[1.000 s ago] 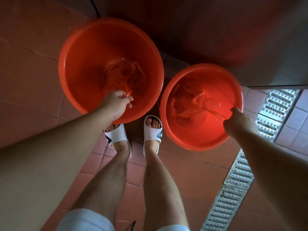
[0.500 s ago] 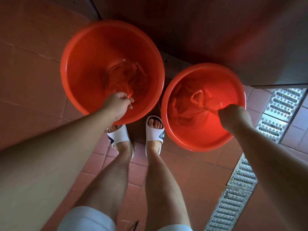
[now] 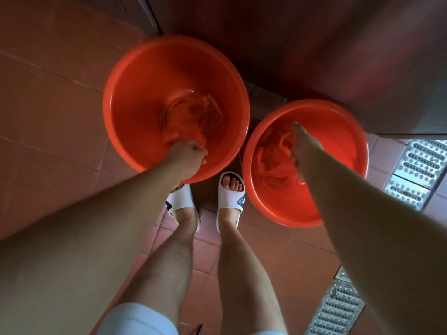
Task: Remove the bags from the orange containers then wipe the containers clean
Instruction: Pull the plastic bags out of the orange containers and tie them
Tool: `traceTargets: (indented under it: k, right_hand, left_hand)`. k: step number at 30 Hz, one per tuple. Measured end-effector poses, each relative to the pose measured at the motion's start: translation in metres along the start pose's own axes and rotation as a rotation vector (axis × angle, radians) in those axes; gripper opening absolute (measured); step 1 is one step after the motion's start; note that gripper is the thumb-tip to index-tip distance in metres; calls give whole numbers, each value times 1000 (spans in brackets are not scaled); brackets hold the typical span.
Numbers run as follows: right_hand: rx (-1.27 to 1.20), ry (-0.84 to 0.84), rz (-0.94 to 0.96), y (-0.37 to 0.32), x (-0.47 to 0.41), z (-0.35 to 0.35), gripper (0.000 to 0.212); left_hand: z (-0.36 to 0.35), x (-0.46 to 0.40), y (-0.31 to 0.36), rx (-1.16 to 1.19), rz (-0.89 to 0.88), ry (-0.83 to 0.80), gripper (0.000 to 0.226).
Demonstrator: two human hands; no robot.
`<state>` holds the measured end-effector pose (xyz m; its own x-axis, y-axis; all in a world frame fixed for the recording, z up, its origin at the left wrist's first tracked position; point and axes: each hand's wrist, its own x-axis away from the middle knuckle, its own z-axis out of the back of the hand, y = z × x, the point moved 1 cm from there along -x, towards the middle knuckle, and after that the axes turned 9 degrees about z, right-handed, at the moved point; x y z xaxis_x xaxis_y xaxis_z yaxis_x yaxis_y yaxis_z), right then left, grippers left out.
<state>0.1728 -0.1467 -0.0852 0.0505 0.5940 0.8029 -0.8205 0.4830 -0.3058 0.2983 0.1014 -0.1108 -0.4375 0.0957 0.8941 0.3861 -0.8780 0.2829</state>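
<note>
My left hand (image 3: 187, 155) is down inside the left orange container (image 3: 135, 97), fingers curled tight around a bunch of the crumpled bag (image 3: 193, 117). The gathered plastic comes out just past my knuckles, and the rest of the bag spreads away from my fingertips across the bottom of the basin.

My right hand (image 3: 302, 146) reaches into the right orange container (image 3: 338, 117). Its fingers (image 3: 297, 128) point down and away from me. They look stretched out rather than balled, but the far side is hidden by my own wrist, so I cannot tell whether they are pinching anything. The second bag (image 3: 273, 155) lies bunched against the thumb side of that hand, touching it, and trails under my forearm towards the near wall.

Both basins sit on the red tiled floor (image 3: 48, 93), just beyond my white slides (image 3: 229, 194), rims almost touching.
</note>
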Motion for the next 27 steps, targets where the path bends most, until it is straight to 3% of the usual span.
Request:
traceTargets:
  k: [3,6,10,13,15,17,21,25,27]
  right_hand:
    - [102,-53,19,-6,-4,-3,31]
    - [207,-104,33,1,-3,4,27]
    - [24,-93,93,20,4,25,12]
    - [-178,21,116,27,19,38,21]
    - [-235,72,128,26,31,48,22]
    - [-219,72,129,21,46,61,16]
    - [-202,139,140,14,81,84,5]
    - [-233,280,132,1,134,107,18]
    - [-245,306,179,-9,168,119,14]
  left_hand:
    - [-3,0,-2,30,3,-17,16]
    - [-2,2,-2,32,9,-3,15]
    - [6,8,5,27,11,27,15]
    - [23,17,14,14,33,51,10]
    - [38,25,21,10,59,68,20]
    - [53,37,29,50,63,100,32]
    - [79,72,49,137,-5,118,23]
    - [103,127,70,205,-58,81,22]
    - [114,157,77,189,-89,84,30]
